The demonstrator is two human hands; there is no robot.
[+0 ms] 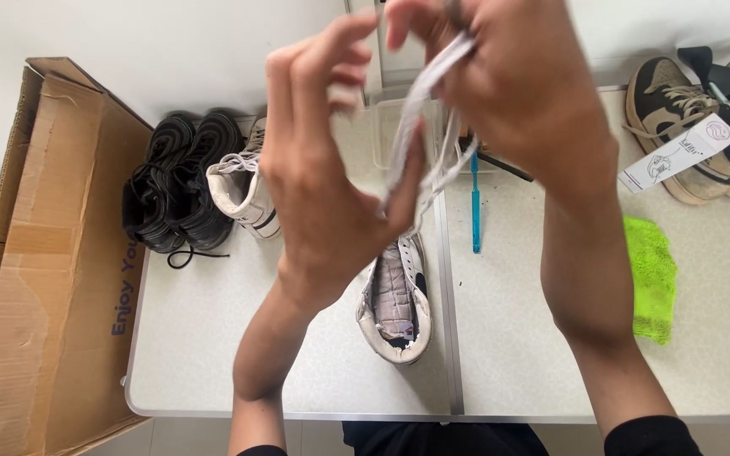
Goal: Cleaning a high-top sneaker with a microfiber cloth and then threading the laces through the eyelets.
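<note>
Both my hands are raised close to the camera over a white table point(213, 338). My right hand point(525, 84) pinches a bundle of white shoelace point(420, 127) near its top. My left hand point(323, 186) has its fingers curled and spread, with the lace running down against its palm side. Below the hands a white high-top sneaker point(397, 308) lies on the table, opening toward me, without laces visible in it.
A pair of black sneakers point(175, 181) and another white sneaker point(242, 190) stand at the back left. A cardboard box point(44, 253) is at the left edge. A blue toothbrush point(475, 207), a green cloth point(651, 279), tan-and-black sneakers point(694, 110) with a paper tag point(678, 152) lie right.
</note>
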